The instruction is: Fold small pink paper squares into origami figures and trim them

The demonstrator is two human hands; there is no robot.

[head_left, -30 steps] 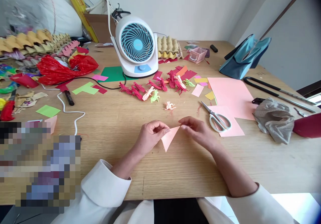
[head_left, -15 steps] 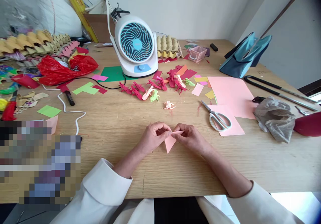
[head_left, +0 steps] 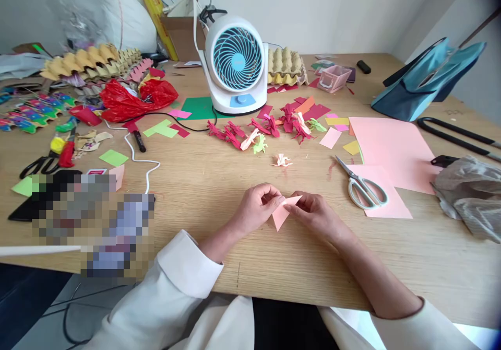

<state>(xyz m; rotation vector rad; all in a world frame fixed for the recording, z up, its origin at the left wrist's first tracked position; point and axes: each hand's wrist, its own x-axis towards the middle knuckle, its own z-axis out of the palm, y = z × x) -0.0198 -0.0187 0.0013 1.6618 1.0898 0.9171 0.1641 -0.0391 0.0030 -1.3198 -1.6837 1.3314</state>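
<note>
Between my two hands is a small piece of folded pink paper [head_left: 279,218], held just above the table with one pointed corner hanging down. My left hand [head_left: 259,203] pinches it at its upper left edge between thumb and fingers. On the other side my right hand [head_left: 316,211] grips the upper right part, thumb in front; its fingertips are partly hidden behind the paper. Beyond the hands lies a small pale pink folded paper figure [head_left: 282,160]. Farther back is a cluster of red, pink and green folded paper figures [head_left: 230,132].
White-handled scissors [head_left: 366,190] rest on pink paper sheets [head_left: 395,151] at the right. A white and blue fan [head_left: 238,65] stands at the back. Left are a red plastic bag [head_left: 133,102], a marker [head_left: 139,141] and a white cable [head_left: 147,170]. A blue bag [head_left: 415,91] sits at the far right.
The view has swung left, so everything appears farther right. Both hands still hold the pink paper, which has tilted slightly, with more of its face showing between the fingers.
</note>
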